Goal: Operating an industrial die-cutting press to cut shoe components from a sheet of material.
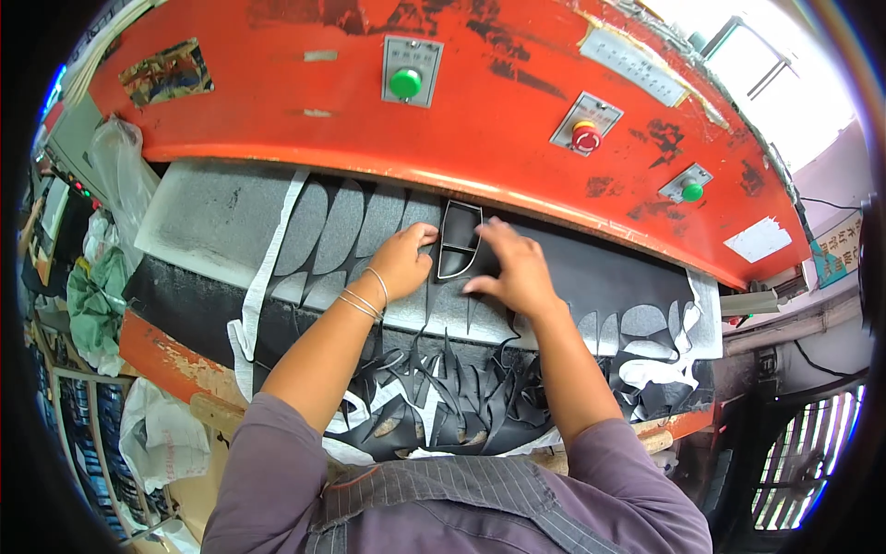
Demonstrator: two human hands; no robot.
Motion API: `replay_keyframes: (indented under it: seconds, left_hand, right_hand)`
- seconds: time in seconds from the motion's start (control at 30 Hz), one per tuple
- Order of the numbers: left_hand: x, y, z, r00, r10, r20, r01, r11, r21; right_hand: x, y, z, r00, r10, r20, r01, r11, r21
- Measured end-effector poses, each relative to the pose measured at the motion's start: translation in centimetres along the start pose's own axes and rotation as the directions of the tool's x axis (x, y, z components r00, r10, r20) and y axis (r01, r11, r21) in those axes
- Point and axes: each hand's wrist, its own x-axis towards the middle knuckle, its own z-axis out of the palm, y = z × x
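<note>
A metal cutting die (459, 247), a thin-walled outline with a crossbar and a rounded lower end, stands on a black sheet (591, 258) under the front edge of the red press. Just left of it is my left hand (404, 260), its fingers bent and their tips close to the die's wall; whether they touch it I cannot tell. On the other side, my right hand (519, 270) has thumb and fingers spread apart, fingertips near the upper right corner of the die and thumb below. Left of the die, curved cut-outs expose the grey board (217, 222).
The red press beam (498, 120) spans the far side, with green buttons (405, 83) and a red stop button (586, 137). Tangled black and white offcuts (443, 388) lie along the near edge. Plastic bags (97, 300) hang at the left.
</note>
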Motion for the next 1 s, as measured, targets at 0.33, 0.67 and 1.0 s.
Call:
replay_keyframes:
  seconds: [0.33, 0.67, 1.0]
  left_hand:
    - [2.0, 14.3, -7.7, 0.585, 0.700, -0.410, -0.355, 0.676, 0.646]
    - [-22.4, 8.9, 0.0, 0.942, 0.157, 0.296, -0.254, 0.910, 0.327]
    - [-27.9, 7.6, 3.4, 0.954, 0.278, 0.111, -0.295, 0.813, 0.502]
  right_hand:
    - [-1.3, 7.1, -19.0, 0.338, 0.142, -0.930, -0.451, 0.892, -0.027]
    - [-18.6, -14.4, -6.0, 0.893, 0.050, 0.447, -0.133, 0.979, 0.156]
    - [-23.5, -18.9, 0.6, 0.937, 0.093, 0.338, -0.032, 0.983, -0.181]
